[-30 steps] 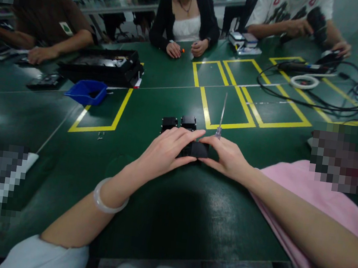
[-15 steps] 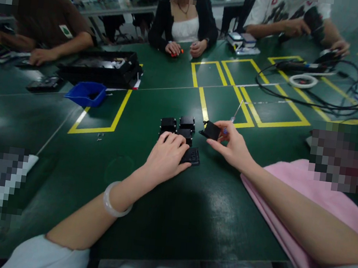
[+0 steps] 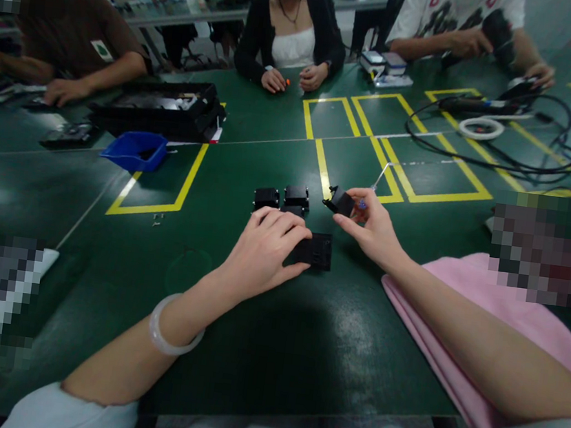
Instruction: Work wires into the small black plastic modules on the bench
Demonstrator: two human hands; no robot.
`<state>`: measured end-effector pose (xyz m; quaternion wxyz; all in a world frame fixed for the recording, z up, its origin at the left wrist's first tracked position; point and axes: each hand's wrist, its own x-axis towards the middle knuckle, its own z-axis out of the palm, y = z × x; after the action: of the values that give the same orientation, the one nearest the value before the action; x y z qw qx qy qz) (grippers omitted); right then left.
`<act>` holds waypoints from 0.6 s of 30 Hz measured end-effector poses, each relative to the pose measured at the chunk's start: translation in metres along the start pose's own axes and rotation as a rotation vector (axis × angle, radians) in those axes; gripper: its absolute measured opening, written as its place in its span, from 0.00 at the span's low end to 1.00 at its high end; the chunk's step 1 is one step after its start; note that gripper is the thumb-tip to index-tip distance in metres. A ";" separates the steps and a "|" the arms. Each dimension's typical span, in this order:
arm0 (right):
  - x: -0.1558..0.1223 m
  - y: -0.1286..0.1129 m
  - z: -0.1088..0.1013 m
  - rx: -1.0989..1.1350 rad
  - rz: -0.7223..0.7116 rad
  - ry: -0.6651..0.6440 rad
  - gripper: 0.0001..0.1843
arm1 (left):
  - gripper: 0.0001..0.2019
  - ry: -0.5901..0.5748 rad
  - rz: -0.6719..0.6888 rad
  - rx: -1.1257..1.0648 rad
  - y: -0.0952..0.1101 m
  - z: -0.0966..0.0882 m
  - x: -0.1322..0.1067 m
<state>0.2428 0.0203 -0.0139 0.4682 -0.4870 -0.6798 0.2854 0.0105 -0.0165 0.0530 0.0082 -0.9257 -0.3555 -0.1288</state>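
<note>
My left hand [image 3: 268, 250] curls over a flat black plastic piece [image 3: 321, 252] on the green table, thumb along its near edge and fingers along the far one. In my right hand [image 3: 374, 228] a small black plastic housing [image 3: 342, 202] with little lugs is pinched between thumb and fingers, tilted and clear of the flat piece. A screwdriver [image 3: 381, 175] is also tucked in that hand, its thin metal shaft pointing away from me. Just beyond my left fingers lie several similar black housings [image 3: 266, 198], partly hidden by the hand.
Tiny screws [image 3: 158, 220] lie left of my left hand, near a blue bin [image 3: 134, 150]. A black tray [image 3: 157, 108] stands behind the bin. Black cables [image 3: 510, 162] spread at the right back, and pink cloth [image 3: 463, 291] lies under my right forearm. Co-workers sit opposite.
My left hand has slid the flat black piece a little to the right, so more of it shows. The housing in my right hand has turned slightly.
</note>
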 end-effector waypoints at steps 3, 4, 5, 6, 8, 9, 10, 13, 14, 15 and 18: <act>0.000 -0.001 0.000 -0.019 0.014 -0.011 0.24 | 0.15 0.058 -0.081 0.002 -0.013 -0.021 -0.006; 0.000 -0.001 -0.001 -0.023 0.019 -0.017 0.24 | 0.16 0.074 -0.122 0.020 -0.020 -0.029 -0.011; -0.001 -0.002 -0.001 -0.025 0.022 -0.021 0.24 | 0.17 0.080 -0.167 0.041 -0.028 -0.036 -0.016; -0.001 -0.002 -0.001 -0.024 0.025 -0.024 0.23 | 0.18 0.073 -0.211 0.058 -0.037 -0.043 -0.023; -0.001 -0.003 -0.001 -0.021 0.025 -0.027 0.23 | 0.20 -0.004 -0.282 0.056 -0.058 -0.055 -0.042; -0.001 -0.003 -0.001 -0.023 0.023 -0.025 0.23 | 0.21 -0.077 -0.315 0.035 -0.070 -0.059 -0.053; -0.001 -0.003 -0.002 -0.024 0.021 -0.024 0.23 | 0.22 -0.167 -0.356 0.012 -0.081 -0.063 -0.066; 0.000 -0.003 -0.002 -0.017 0.027 -0.022 0.23 | 0.25 -0.350 -0.530 -0.010 -0.115 -0.071 -0.109; 0.000 -0.002 -0.002 -0.007 0.035 -0.019 0.23 | 0.27 -0.413 -0.606 -0.042 -0.126 -0.073 -0.125; 0.001 -0.002 -0.002 0.008 0.046 -0.020 0.24 | 0.29 -0.463 -0.689 -0.081 -0.137 -0.076 -0.140; 0.001 -0.001 -0.001 0.055 0.077 -0.023 0.25 | 0.30 -0.482 -0.848 -0.147 -0.163 -0.085 -0.183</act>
<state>0.2437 0.0211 -0.0120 0.4621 -0.4963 -0.6579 0.3274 -0.2475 -0.0237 0.0775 -0.1928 -0.7010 -0.6828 0.0725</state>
